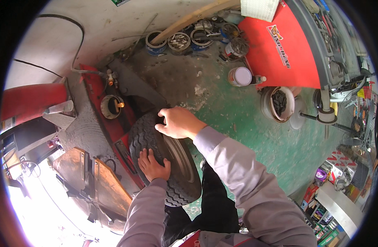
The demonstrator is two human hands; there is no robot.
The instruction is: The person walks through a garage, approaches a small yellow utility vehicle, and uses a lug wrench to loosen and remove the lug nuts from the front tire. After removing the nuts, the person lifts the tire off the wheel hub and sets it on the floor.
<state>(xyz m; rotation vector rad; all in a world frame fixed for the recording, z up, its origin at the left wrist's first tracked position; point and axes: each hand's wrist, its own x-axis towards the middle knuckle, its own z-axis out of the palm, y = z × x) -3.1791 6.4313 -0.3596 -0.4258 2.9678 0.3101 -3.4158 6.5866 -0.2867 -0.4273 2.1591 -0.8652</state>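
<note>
A black tyre point(176, 187) on a pale metal rim point(181, 158) stands upright just in front of my legs, leaning slightly. Flat on its tread, with the fingers spread, lies my left hand point(155, 165). My right hand point(180, 122) is at the upper shoulder of the tyre, its fingers bent over the rubber; thumb and forefinger curve towards each other with a gap between them. The other fingers are hidden behind that hand. Beside the tread, on the left, is a red and grey machine point(84, 111) with an open can point(111, 107) on it.
Several open cans point(179, 42) line the far wall by a wooden bar point(193, 18). A white-lidded tub point(240, 76) and a bucket of dark pieces point(282, 103) stand on the green floor. A red cabinet point(279, 49) stands at right. Wooden-faced panels point(111, 185) are at lower left.
</note>
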